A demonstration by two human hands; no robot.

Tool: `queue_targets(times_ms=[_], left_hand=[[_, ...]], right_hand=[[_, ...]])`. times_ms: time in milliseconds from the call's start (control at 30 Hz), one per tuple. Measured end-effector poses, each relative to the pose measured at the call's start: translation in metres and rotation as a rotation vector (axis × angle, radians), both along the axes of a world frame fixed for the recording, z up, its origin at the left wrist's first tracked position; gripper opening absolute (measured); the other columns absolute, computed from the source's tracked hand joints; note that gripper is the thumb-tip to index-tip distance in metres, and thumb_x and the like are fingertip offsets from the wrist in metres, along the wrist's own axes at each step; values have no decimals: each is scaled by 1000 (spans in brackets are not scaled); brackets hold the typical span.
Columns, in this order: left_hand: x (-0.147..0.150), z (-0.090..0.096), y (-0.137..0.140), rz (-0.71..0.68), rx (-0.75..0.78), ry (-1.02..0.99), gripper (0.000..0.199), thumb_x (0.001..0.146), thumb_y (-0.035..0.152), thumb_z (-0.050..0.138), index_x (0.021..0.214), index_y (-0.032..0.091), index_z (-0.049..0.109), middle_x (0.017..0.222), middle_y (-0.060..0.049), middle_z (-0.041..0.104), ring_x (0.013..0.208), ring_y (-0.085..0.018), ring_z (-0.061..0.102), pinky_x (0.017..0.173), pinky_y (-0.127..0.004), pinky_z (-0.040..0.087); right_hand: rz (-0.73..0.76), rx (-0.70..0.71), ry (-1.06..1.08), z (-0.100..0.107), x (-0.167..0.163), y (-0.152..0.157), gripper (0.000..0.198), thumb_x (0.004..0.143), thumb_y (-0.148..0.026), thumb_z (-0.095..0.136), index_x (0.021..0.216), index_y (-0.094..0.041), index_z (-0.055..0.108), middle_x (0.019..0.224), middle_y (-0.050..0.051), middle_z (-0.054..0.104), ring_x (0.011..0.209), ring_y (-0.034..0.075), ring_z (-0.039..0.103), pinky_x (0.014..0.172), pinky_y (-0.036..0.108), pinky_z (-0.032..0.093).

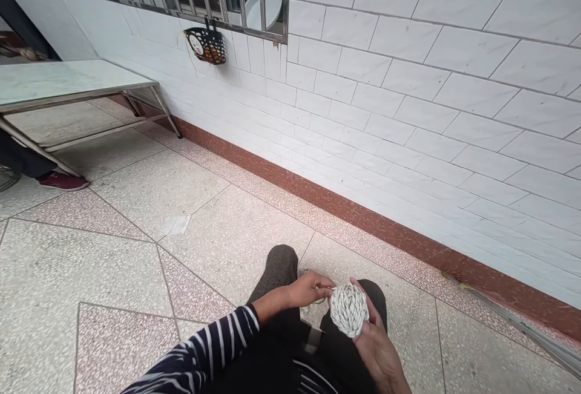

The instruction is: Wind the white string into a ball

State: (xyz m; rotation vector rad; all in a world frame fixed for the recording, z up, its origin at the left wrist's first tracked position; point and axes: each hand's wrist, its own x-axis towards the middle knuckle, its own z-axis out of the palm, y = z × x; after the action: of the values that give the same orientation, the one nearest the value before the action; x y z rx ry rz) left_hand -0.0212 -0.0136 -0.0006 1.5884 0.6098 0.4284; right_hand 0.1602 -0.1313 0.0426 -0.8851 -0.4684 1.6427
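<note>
A small round woven piece (349, 310) of thick whitish-grey cord sits above my lap, its ridged face turned up toward me. My right hand (376, 341) grips it from the right, with the thumb at its lower right edge and fingers behind it. At the upper left edge of the piece, my left hand (315, 288) is closed in a pinch on what looks like a thin strand of cord. More loose strand (305, 273) shows faintly between my knees, partly hidden behind my left hand.
A low table with metal legs (131, 79) stands at the left, with another person's red shoe (63, 181) beneath it. A black basket (207, 46) hangs from the window bars. White paper (176, 224) lies on the floor. Thin long strips (521, 324) lie along the wall's base.
</note>
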Motion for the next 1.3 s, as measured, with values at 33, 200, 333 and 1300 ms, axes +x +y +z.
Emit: queue_targets(times_ms=[33,200,333,1300], left_hand=[[-3,0,0,-31,-35,-6,46,91,55,58,85,12,73,82,-4,70,77,-14,59,74,-22,44],[-18,-9,-9,-111,-87,22,52,90,61,56,74,13,70,71,-3,67,68,-11,55,70,-21,42],[-24,-12,-19,-105,-17,114,48,91,54,57,68,13,68,67,-1,63,61,-9,51,62,-19,38],[-7,-47,0,47,597,324,30,101,30,46,89,18,70,88,-4,73,91,-17,65,110,-37,33]], right_hand=[[-20,-12,5,-1,3,-1,74,63,-37,85,133,-32,61,141,9,59,133,35,51,109,51,41],[-203,-68,-74,-12,24,-4,66,67,-54,78,129,-40,62,135,4,64,130,37,53,102,57,48],[-254,-70,-239,-7,35,5,63,66,-42,82,126,-32,62,136,6,62,126,34,56,99,50,50],[29,-128,21,-43,-4,-1,62,56,-29,84,116,-26,71,120,9,71,118,35,61,94,47,51]])
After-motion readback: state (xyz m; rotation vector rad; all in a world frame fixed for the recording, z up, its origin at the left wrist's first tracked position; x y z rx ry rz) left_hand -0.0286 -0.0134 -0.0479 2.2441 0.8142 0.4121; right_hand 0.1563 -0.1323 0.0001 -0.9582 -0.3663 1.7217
